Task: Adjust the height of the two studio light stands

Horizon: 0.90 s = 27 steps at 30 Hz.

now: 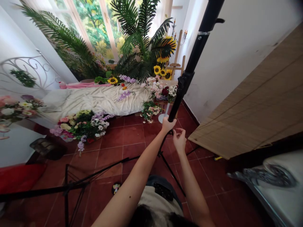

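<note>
- While clasping smooth, tubular black pole (195,58) right of centre with left hand (168,125), fingers wrapped, holding right hand (180,141) nearby, fingers parted.
- Crumpled cream bedding (94,101), upper left; woven blind (248,94), right; spindly stand (67,188), lower left.

Has a pole (196,55) right in front, with the left hand (168,125) around it and the right hand (180,139) just beside it, lower down. Looks past it to a bed (92,100) ahead on the left, with fruit (124,88) on top, a bunch of flowers (81,124) at the near side, and a big plant (136,67) at the far side, before a window (101,28). Has sunflowers (157,69) between plant and easel (178,47), and a blind (248,94) on the right.
</note>
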### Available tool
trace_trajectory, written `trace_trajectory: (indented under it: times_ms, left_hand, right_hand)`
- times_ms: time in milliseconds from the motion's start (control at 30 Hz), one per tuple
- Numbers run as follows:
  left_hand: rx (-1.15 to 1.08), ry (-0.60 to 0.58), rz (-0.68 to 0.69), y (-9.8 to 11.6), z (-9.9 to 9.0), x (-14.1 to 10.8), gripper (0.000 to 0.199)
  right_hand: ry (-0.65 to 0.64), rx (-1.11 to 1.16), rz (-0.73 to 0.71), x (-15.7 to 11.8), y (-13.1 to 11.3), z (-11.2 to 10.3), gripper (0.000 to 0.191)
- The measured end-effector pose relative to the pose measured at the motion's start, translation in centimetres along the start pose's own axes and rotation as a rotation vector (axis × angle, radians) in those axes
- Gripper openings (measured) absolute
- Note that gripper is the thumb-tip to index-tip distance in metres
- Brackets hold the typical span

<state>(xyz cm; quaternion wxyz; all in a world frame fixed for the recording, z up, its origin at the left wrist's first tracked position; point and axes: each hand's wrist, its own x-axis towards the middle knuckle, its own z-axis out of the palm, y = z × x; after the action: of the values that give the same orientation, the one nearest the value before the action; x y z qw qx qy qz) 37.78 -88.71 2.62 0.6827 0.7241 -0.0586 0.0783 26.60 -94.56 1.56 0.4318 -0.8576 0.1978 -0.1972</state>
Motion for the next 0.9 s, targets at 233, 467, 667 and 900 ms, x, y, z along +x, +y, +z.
trace_trajectory:
  times_ms: [233, 467, 667, 900]
  left_hand:
    - [-0.016, -0.008, -0.011, -0.23, 0.05, -0.12, 0.027]
    - [-0.037, -0.030, -0.053, -0.18, -0.19, -0.32, 0.025]
    - [-0.003, -0.072, -0.031, -0.53, -0.49, -0.43, 0.022]
    - [0.017, -0.064, -0.031, -0.33, -0.51, -0.60, 0.019]
  right_hand:
    - [-0.051, -0.005, 0.046, 0.91, 0.24, -0.32, 0.043]
    - [-0.093, -0.112, -0.010, 0.66, 0.13, -0.65, 0.038]
    - [-0.124, -0.142, -0.013, 0.47, -0.06, -0.77, 0.035]
    - [-0.116, -0.093, -0.012, 0.62, 0.27, -0.61, 0.034]
